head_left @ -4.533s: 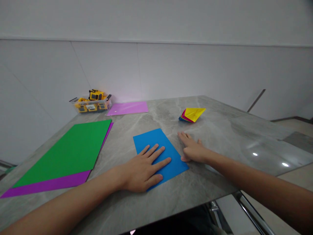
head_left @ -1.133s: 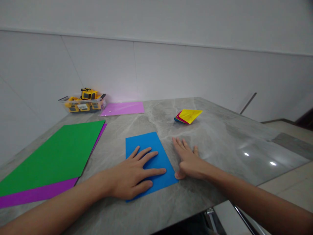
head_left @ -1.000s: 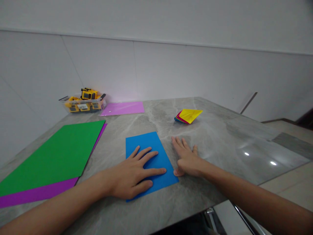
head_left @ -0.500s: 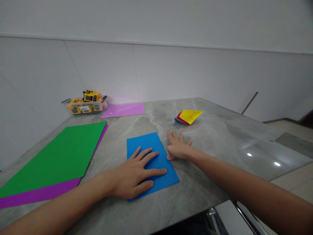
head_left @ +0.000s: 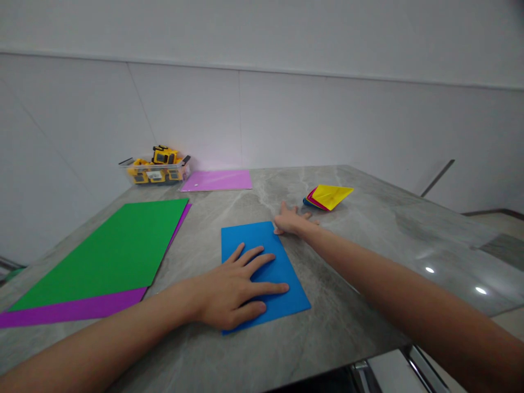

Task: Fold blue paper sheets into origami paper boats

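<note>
A sheet of blue paper [head_left: 282, 286], apparently folded, lies on the grey marbled table [head_left: 229, 213] in front of me. My left hand [head_left: 241, 286] rests flat on it with the fingers spread, covering its lower left part. At the sheet's far right corner is my right hand [head_left: 292, 221], its thumb at the paper's edge and its other fingers stretched out over the table. Neither hand grips anything. Just beyond my right hand sit folded paper pieces [head_left: 329, 196] in yellow, red and blue, nested together.
To the left lie large green sheets [head_left: 110, 251] over purple paper [head_left: 90, 307]. By the wall, a clear plastic box [head_left: 155, 173] holds yellow toy vehicles [head_left: 166, 156], beside a flat pink packet [head_left: 219, 180]. A metal-framed chair [head_left: 393, 371] stands at the near edge.
My right hand has slid away from me along the blue paper's right edge to its far corner. My left hand stays on the sheet. The view has shifted slightly left.
</note>
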A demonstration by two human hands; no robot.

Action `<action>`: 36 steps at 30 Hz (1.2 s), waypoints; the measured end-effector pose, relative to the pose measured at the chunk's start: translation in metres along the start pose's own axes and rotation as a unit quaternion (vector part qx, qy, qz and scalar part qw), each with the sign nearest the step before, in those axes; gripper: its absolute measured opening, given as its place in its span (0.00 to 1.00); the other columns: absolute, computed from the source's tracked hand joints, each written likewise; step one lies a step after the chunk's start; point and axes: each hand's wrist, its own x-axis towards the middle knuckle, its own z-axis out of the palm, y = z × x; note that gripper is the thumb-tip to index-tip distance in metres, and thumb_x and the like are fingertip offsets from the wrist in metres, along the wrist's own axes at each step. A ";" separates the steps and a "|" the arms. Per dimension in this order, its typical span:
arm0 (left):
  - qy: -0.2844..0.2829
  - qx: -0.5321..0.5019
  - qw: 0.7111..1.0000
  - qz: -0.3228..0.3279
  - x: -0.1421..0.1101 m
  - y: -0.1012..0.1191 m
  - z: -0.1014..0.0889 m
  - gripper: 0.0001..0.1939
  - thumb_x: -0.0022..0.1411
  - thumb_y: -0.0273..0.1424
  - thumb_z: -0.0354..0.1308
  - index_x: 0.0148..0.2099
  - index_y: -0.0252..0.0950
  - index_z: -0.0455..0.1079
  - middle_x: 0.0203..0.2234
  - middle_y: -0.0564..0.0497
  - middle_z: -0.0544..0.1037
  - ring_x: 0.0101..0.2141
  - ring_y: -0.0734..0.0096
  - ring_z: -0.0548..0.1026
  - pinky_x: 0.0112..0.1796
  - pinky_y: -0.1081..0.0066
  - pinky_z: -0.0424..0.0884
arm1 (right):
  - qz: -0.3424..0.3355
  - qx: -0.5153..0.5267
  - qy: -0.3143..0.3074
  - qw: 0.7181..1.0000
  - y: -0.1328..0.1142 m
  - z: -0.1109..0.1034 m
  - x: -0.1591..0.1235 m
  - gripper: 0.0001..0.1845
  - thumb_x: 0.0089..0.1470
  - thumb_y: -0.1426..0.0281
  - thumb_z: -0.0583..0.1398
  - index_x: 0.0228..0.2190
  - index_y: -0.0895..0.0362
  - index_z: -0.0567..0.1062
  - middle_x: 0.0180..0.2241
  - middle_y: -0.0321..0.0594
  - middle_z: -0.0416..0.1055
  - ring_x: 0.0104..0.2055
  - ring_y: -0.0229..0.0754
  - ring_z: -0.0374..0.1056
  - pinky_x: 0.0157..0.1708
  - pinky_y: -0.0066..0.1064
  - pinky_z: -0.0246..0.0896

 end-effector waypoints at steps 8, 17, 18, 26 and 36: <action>0.019 0.006 1.000 0.002 0.000 0.000 0.002 0.26 0.67 0.42 0.47 0.66 0.55 0.52 0.67 0.45 0.48 0.64 0.37 0.48 0.56 0.31 0.45 | 0.012 0.026 0.041 0.999 -0.014 0.004 0.025 0.50 0.50 0.58 0.61 0.66 0.42 0.40 0.69 0.47 0.30 0.65 0.80 0.24 0.53 0.75 0.29; 0.084 0.083 0.991 -0.060 0.002 0.013 0.007 0.26 0.66 0.43 0.49 0.65 0.49 0.57 0.62 0.43 0.61 0.55 0.40 0.65 0.49 0.39 0.63 | -0.220 0.073 0.134 0.963 0.010 0.014 0.021 0.20 0.62 0.63 0.49 0.49 0.54 0.74 0.54 0.47 0.69 0.60 0.56 0.57 0.58 0.61 0.38; 0.097 0.092 0.988 -0.073 0.002 0.013 0.009 0.25 0.66 0.41 0.49 0.64 0.46 0.60 0.61 0.42 0.64 0.53 0.42 0.67 0.48 0.41 0.64 | -0.246 0.076 0.135 0.957 0.014 0.014 0.017 0.19 0.62 0.65 0.49 0.44 0.55 0.76 0.51 0.46 0.72 0.57 0.53 0.61 0.58 0.57 0.42; 0.204 0.151 0.946 -0.203 0.006 -0.008 0.018 0.19 0.66 0.34 0.47 0.55 0.36 0.70 0.52 0.40 0.71 0.51 0.50 0.67 0.50 0.50 0.66 | -0.372 0.012 0.170 0.913 0.026 0.024 -0.051 0.21 0.57 0.57 0.57 0.39 0.63 0.77 0.43 0.54 0.73 0.49 0.52 0.67 0.51 0.40 0.57; 0.176 0.151 0.912 -0.339 0.005 -0.029 0.015 0.29 0.65 0.45 0.46 0.60 0.32 0.65 0.52 0.35 0.69 0.52 0.46 0.67 0.50 0.51 0.65 | -0.304 -0.080 0.050 0.948 0.010 0.013 -0.088 0.31 0.46 0.44 0.60 0.31 0.61 0.79 0.31 0.53 0.77 0.34 0.54 0.72 0.30 0.35 0.61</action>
